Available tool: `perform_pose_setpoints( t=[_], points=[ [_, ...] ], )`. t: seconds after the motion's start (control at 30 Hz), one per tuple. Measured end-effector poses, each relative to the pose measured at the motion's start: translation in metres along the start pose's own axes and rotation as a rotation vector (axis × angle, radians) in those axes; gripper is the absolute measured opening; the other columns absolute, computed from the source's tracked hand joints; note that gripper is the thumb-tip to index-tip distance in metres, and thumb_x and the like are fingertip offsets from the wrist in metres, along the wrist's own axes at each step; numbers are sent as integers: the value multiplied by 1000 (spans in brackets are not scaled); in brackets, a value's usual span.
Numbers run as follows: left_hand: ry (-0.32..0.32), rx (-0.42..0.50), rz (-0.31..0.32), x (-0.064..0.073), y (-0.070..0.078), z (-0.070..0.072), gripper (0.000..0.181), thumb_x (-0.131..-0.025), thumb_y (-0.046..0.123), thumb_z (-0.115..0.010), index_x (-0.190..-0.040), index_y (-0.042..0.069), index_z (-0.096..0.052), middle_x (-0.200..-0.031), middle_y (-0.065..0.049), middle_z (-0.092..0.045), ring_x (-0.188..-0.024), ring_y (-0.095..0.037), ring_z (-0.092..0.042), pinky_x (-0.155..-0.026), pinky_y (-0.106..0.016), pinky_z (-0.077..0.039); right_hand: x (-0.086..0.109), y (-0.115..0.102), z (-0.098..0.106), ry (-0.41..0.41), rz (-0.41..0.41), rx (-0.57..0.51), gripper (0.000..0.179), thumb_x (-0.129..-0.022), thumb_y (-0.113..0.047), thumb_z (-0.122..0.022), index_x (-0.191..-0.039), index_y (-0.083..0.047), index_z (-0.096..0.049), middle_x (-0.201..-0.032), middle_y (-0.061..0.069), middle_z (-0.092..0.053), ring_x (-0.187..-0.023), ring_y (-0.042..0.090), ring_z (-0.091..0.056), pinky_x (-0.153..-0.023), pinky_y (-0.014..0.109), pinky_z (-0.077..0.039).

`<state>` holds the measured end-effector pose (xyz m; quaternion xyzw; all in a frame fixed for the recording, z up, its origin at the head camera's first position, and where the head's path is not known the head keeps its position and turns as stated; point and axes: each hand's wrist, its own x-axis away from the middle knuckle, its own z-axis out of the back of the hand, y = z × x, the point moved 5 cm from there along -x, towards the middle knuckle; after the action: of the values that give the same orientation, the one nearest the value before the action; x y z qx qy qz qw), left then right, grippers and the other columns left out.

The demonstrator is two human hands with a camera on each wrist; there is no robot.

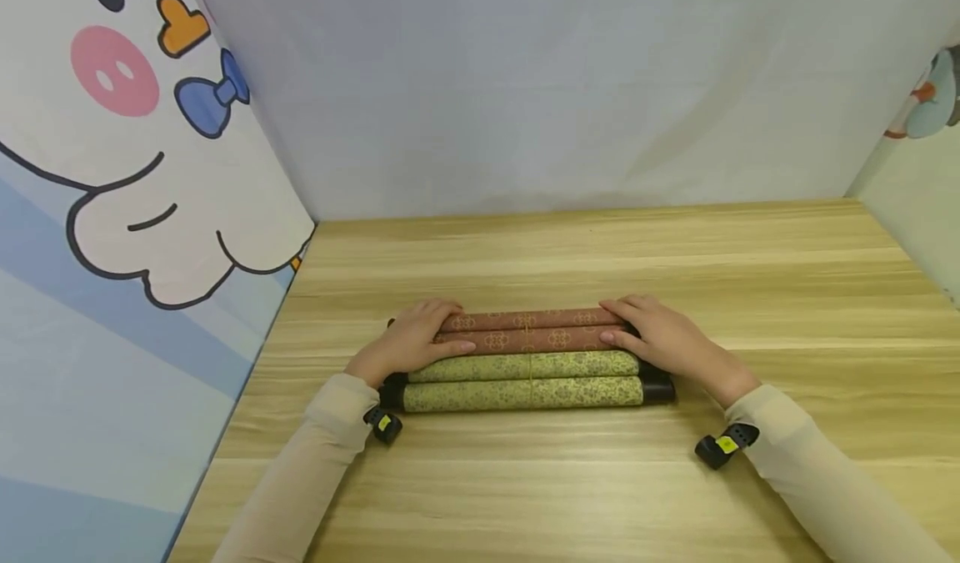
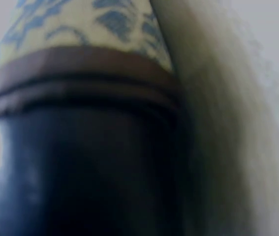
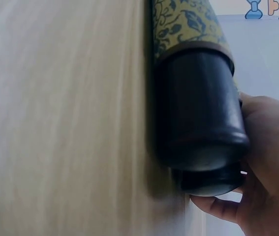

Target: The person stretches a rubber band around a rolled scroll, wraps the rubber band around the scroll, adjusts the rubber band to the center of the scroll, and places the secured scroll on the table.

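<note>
Two brownish-red rolled scrolls (image 1: 558, 340) with gold flower patterns lie side by side on the wooden table. My left hand (image 1: 408, 338) grips their left end, thumb on the near side and fingers over the far side. At the right end, my right hand (image 1: 663, 338) holds them the same way. Directly in front lie two yellow-green patterned scrolls (image 1: 525, 394), parallel to the red ones. A black end knob (image 3: 201, 108) of a yellow-green scroll fills much of the right wrist view, and another black knob (image 2: 80, 167) blocks the left wrist view. The red scrolls' ends are hidden under my hands.
The wood-grain table (image 1: 525, 496) extends around the scrolls. A pale grey backdrop (image 1: 540, 87) stands behind it, and a cartoon-printed panel (image 1: 97, 363) runs along the left edge. Another printed panel (image 1: 918, 188) stands at the right.
</note>
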<state>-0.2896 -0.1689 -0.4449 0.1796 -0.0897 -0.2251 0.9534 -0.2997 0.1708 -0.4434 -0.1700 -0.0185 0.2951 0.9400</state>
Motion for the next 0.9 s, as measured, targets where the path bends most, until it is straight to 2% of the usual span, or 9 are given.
perform_pose_setpoints(
  t=[0.33,0.67,0.9],
  points=[
    [19,1,-3,-1,0,0,71,-94,54,-58,-146,8,-44,-149,-14,-48,-141,-37,-40,-118,-60,-28,0,-1,1,8,0,-8,61,-101,-43,-52,-148,-6,-45,-141,22,-54,-131,41,-51,-107,58,-42],
    [10,-1,7,1,-1,-3,73,-94,56,-56,-148,9,-42,-150,-13,-47,-142,-38,-38,-119,-59,-28,3,-3,-1,10,-21,-35,62,-101,-45,-51,-149,-6,-44,-143,23,-51,-133,42,-49,-107,59,-43],
    [-3,-8,46,0,-3,-2,74,-94,59,-54,-149,12,-40,-152,-12,-45,-142,-36,-38,-119,-58,-29,2,-4,2,6,-19,-34,61,-102,-44,-49,-150,-6,-42,-145,25,-49,-134,44,-47,-107,61,-42]
  ],
)
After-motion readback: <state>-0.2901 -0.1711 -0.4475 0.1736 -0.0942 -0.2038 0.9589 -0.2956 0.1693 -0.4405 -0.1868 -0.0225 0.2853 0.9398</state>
